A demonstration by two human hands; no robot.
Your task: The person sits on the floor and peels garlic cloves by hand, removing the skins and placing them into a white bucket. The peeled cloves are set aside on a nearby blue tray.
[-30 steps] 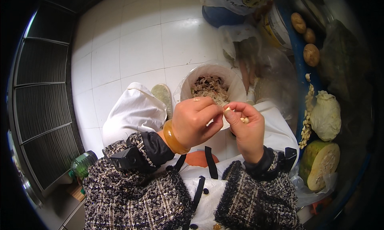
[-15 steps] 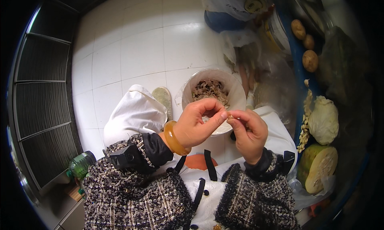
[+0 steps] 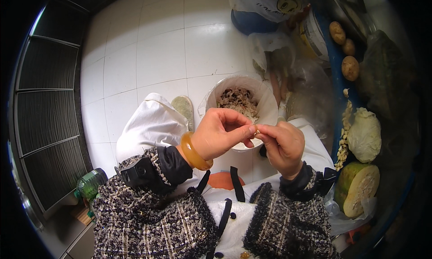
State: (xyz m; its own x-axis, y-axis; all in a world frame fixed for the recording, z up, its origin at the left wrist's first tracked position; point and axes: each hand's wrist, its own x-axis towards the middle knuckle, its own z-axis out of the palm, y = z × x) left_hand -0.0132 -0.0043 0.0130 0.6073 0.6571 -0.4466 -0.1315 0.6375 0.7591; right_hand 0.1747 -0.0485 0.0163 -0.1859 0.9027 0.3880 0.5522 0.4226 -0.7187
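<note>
My left hand (image 3: 223,132), with an amber bangle at the wrist, and my right hand (image 3: 283,144) meet fingertip to fingertip. Pinched between them is a small pale garlic clove (image 3: 257,131), mostly hidden by the fingers. Both sets of fingers are closed on it. Right below the hands stands a white bin (image 3: 267,94) lined with a clear bag. Brownish and pale peelings (image 3: 238,101) lie in it. Along the blue edge at the right runs a line of loose garlic cloves (image 3: 344,142).
Beside the cloves sit a pale cabbage (image 3: 364,135), a cut winter melon (image 3: 357,187) and several potatoes (image 3: 350,68). Plastic bags (image 3: 310,97) crowd the bin's right side. A green bottle (image 3: 91,183) lies at the left, near dark-fronted cabinets (image 3: 47,110). Pale floor tiles (image 3: 157,52) stretch ahead.
My right hand has turned slightly and shifted a little to the right, its fingers more curled. The left hand stays nearly in place. The pinch on the clove continues.
</note>
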